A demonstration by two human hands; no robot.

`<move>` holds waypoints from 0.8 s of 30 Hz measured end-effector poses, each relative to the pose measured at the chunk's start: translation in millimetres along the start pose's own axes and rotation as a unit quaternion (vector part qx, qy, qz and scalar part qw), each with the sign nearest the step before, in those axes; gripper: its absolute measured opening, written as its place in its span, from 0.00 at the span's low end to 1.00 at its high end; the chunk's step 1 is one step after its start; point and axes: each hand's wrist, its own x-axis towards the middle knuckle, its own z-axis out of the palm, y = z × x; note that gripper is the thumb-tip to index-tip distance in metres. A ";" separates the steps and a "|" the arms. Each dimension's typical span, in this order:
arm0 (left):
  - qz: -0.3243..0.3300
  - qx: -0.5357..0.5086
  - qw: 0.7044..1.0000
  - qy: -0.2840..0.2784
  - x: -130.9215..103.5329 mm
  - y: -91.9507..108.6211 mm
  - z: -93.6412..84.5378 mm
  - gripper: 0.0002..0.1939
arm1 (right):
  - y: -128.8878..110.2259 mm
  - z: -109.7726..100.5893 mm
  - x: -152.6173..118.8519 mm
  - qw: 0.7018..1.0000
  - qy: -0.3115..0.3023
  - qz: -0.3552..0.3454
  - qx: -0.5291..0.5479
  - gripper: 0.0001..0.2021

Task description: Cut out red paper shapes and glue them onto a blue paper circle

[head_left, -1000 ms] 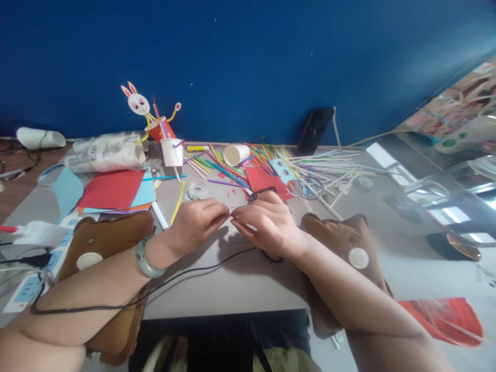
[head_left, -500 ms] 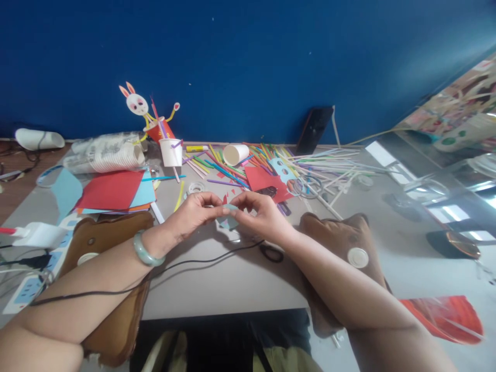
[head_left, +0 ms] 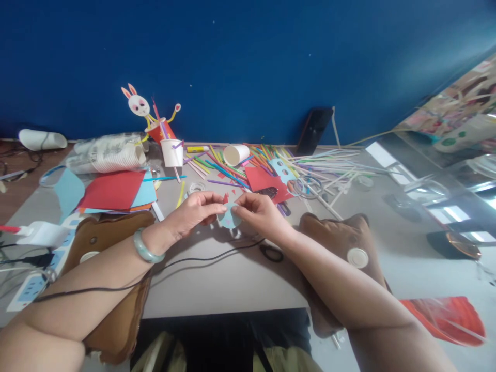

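A small light blue paper disc [head_left: 229, 217] with faint pink marks is held above the middle of the table. My left hand [head_left: 199, 211] pinches its left upper edge between thumb and fingers; a jade bangle circles that wrist. On the other side my right hand [head_left: 258, 212] grips its right upper edge. A small red paper piece [head_left: 226, 198] shows just behind the fingertips. Below the hands a black cable [head_left: 209, 258] crosses the table.
Colourful sticks [head_left: 228, 173], a paper cup lying on its side [head_left: 236, 154] and red paper [head_left: 267, 182] lie behind my hands. A rabbit figure [head_left: 138, 105] stands at the back left. Brown cushions [head_left: 116, 305] lie under both forearms. A phone [head_left: 315, 130] leans on the wall.
The blue paper disc has tilted so that more of its round face shows. My fingertips have moved slightly apart along its upper edge.
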 end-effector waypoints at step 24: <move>0.036 -0.002 0.999 0.037 4.5 -5.4 4.6 0.16 | -0.1 3.1 -0.3 1.000 0.004 -0.005 -0.022 0.10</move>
